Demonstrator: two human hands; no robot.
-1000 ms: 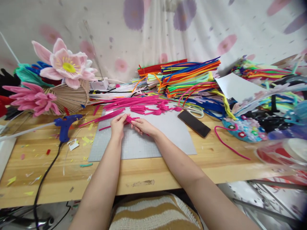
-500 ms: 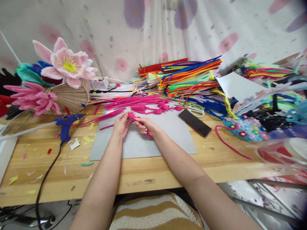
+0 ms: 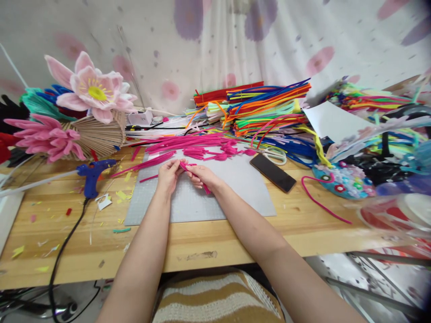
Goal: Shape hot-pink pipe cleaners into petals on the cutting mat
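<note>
Both my hands meet over a grey cutting mat (image 3: 235, 193) on the wooden table. My left hand (image 3: 170, 175) pinches the upper end of a bent pink pipe cleaner (image 3: 188, 168). My right hand (image 3: 204, 176) is closed round the same pipe cleaner, whose lower end pokes out under the fingers. Just beyond the hands lies a heap of more pink pipe cleaners (image 3: 195, 146), some folded into small loops.
A blue glue gun (image 3: 91, 175) with a black cord lies at the left, near large pink pipe-cleaner flowers (image 3: 90, 89). A black phone (image 3: 272, 172) and scissors (image 3: 274, 154) lie right of the mat. Stacks of coloured pipe cleaners (image 3: 266, 107) fill the back and right.
My hands have turned the pink pipe cleaner: it lay nearly level between them a second ago and now slants, its lower end sticking out below my right hand.
</note>
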